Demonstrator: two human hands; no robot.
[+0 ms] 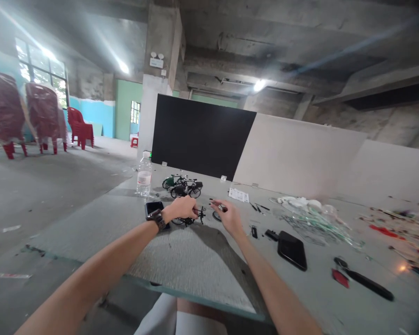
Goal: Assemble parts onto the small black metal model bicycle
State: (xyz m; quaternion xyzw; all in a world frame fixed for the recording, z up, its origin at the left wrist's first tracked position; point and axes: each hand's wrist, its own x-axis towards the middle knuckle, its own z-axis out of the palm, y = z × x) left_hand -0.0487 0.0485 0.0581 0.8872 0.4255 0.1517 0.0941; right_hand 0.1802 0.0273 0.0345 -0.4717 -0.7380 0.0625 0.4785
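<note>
Our long grey concrete-topped table (91, 232) carries a black rectangular smartphone (292, 250), a clear plastic water bottle (144, 174) and two black-and-green model bicycles (185, 186), standing just beyond our hands. Our left hand (179, 209), wearing a black wristwatch (157, 219), closes narrow fingers on a small black model bicycle (186, 221) on the table between our hands. Our right hand (226, 216) pinches a tiny dark metal part (218, 206) just beside it.
</note>
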